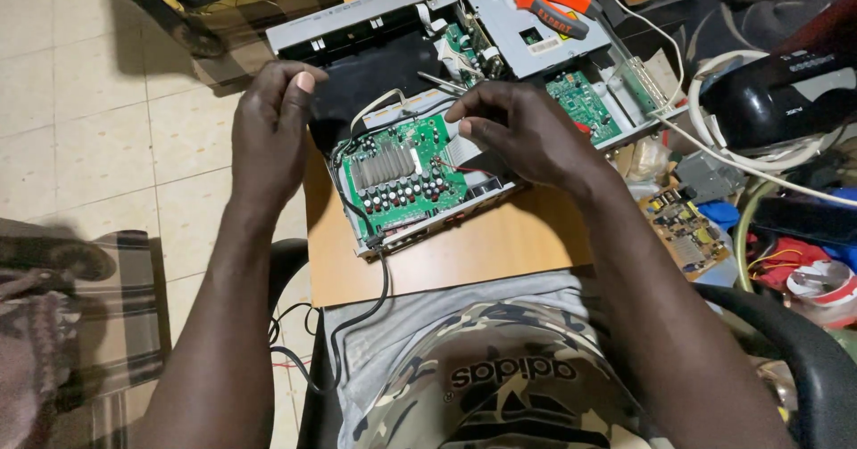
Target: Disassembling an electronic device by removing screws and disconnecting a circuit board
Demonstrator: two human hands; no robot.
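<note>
Open metal player case [464, 20], lid off, mid-frame on small wooden table [473, 253]. Left hand [272, 132], fingers curled, grips black edge at case's left side. Right hand [527, 132] pinches flat grey ribbon cable [464, 150] beside green circuit board [402, 177] with ribbed silver heat sink and many round black parts. Two more green boards further back. One orange-handled pliers [549, 3] on top. Right fingertips hidden under hand. Black cord [379, 288] hangs off table's near edge.
</note>
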